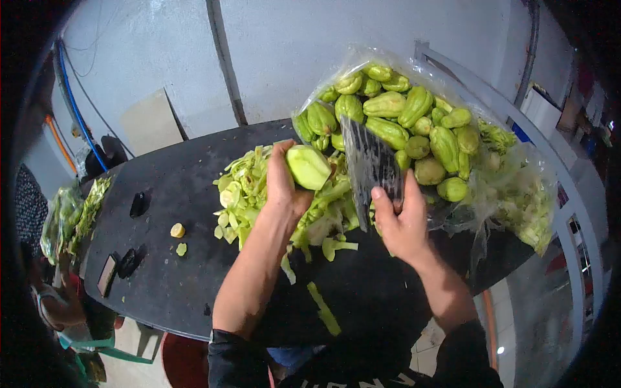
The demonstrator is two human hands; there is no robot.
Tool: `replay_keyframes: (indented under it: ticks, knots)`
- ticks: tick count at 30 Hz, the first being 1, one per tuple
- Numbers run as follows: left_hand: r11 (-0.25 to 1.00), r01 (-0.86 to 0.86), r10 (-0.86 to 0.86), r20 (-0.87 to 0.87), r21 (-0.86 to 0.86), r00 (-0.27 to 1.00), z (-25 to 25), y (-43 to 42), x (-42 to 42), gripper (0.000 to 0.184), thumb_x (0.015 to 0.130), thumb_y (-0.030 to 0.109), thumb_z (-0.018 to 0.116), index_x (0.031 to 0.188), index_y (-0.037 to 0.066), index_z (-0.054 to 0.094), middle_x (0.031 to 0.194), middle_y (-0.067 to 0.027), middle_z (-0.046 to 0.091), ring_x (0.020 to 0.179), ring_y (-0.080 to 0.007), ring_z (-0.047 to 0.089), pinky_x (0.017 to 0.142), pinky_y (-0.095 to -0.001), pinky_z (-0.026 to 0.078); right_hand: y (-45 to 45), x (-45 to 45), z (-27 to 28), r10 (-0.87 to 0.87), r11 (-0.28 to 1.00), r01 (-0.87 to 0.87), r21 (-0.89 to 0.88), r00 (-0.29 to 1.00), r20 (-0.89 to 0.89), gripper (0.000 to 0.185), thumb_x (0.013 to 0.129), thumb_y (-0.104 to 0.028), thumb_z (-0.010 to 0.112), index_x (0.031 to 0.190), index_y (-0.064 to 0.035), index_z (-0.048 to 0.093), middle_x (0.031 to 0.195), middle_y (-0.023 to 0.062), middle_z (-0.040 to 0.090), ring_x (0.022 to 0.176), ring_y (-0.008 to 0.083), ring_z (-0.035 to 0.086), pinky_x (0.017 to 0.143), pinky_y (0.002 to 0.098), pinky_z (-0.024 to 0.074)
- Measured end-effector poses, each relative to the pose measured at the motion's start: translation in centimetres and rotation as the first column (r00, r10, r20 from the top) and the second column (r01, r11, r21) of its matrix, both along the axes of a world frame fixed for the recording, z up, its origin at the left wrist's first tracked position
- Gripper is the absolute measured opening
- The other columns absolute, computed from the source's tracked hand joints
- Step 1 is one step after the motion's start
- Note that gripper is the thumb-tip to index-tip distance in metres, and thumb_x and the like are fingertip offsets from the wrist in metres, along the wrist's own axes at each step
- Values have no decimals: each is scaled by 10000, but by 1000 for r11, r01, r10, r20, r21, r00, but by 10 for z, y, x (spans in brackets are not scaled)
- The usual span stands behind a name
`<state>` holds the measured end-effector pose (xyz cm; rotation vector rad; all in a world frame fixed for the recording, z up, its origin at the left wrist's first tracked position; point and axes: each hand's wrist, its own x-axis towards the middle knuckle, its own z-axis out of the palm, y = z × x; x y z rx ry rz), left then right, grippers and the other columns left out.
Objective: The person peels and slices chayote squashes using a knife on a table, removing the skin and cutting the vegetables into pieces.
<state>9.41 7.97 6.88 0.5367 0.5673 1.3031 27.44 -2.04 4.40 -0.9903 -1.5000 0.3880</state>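
My left hand (283, 184) is closed around a pale green, partly peeled chayote (308, 167), held above the heap of peelings. In my right hand (402, 223) is a broad-bladed cleaver (370, 161), its dark wet face tilted upward just right of the chayote; blade and chayote look apart. Green peelings (246, 194) lie piled under and around my left hand. Behind the cleaver, a clear plastic bag (359, 58) stands open with many whole chayotes (388, 107) inside. One long strip of peel (323, 309) rests on the table close to my body.
On the left of the dark table (194, 284) are a phone (107, 276), black objects (129, 262) and small cut pieces (177, 230). Bagged greens (65, 216) sit at the far left, near another person's arm (61, 307). A grey metal rail (569, 226) curves along the right; a wall stands behind.
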Motion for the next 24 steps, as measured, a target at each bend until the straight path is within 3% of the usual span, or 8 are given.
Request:
replay_keyframes:
  ticks: [1,3,5,9,10,12,15,24]
  knots:
    - [999,-30,33,112,-26,993,-2,5,4,255,934,322,526,1066,105,546,991,-115,609,910,-310,625,807,-506,534,0,-3,-2,-53,997,50,53,997,53,202,956,-157,614,1010,6,507,666,82,604,541,171,596,510,329,438]
    - [996,-56,62,92,-69,994,-10,5,10,243,930,297,510,1045,86,547,978,-112,619,914,-302,624,863,-483,523,-10,-5,-4,-67,998,67,3,994,85,201,961,-166,612,992,3,508,658,86,595,535,194,592,503,342,438]
    - [999,-14,15,42,-32,999,-16,7,15,249,933,303,498,1044,87,555,961,-107,630,911,-286,626,886,-460,518,-14,-3,-6,-107,993,96,65,975,195,213,963,-179,616,984,5,509,661,101,601,530,221,598,494,353,439]
    - [999,-24,24,-4,-42,1000,-15,6,17,267,937,303,472,1055,82,564,951,-106,634,890,-284,625,862,-459,527,-20,-8,1,-118,987,87,137,964,237,201,959,-159,622,961,5,507,678,132,622,528,265,629,477,372,444]
    - [999,-24,25,19,-43,1000,-13,4,16,247,913,266,517,1034,57,566,887,-104,624,819,-266,639,782,-442,544,-20,-9,1,-115,987,85,133,964,241,201,959,-159,622,961,5,507,678,132,622,528,265,629,477,372,444]
    - [997,-52,51,-16,-60,999,-8,-6,19,249,910,267,520,1035,56,568,887,-104,626,817,-263,639,778,-438,545,-21,-12,-1,-129,965,74,251,970,208,193,952,-135,628,967,18,510,686,138,629,540,281,645,483,375,464]
    - [996,-63,60,-36,-69,998,-4,-17,27,258,902,270,530,1039,56,571,880,-106,629,802,-252,637,756,-427,541,-24,-13,3,-141,974,80,213,946,291,199,944,-116,634,983,37,514,710,145,644,567,290,662,500,372,487]
    - [996,-66,67,-24,58,997,-10,-13,34,151,893,178,522,1002,89,575,904,-74,544,838,-219,561,746,-406,512,-22,-6,-5,-166,967,109,231,956,243,202,950,-109,622,996,53,510,738,163,656,585,284,669,504,359,484]
